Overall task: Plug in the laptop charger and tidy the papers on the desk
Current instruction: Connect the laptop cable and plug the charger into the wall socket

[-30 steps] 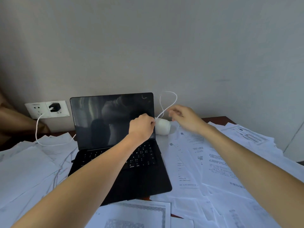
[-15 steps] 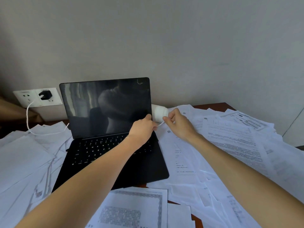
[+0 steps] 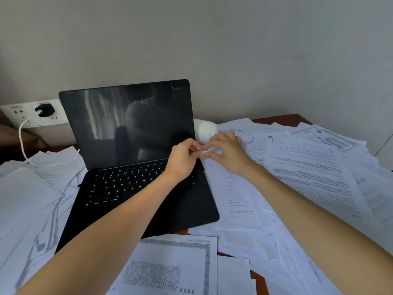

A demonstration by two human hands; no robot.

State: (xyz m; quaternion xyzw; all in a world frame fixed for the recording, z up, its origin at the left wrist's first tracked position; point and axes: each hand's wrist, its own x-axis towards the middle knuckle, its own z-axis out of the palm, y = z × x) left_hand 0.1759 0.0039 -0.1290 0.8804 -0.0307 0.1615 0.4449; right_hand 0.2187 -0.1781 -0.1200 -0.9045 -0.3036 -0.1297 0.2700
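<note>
The black adapter (image 3: 44,110) already sits in the wall socket (image 3: 17,116) at ten o'clock from the laptop (image 3: 119,128), and its white cable (image 3: 21,143) loops over the papers (image 3: 308,167) to the laptop's left edge, where its run is hidden. At the laptop's two o'clock corner the left hand (image 3: 182,160) and right hand (image 3: 229,153) meet, fingertips curled and pinching a small white piece (image 3: 203,153), probably the cable's free end, though it is too small to tell. A white cylinder (image 3: 205,129) lies half-hidden behind the screen. Sheets cover the desk (image 3: 276,118) unsorted, so the tidying looks not yet started.
</note>
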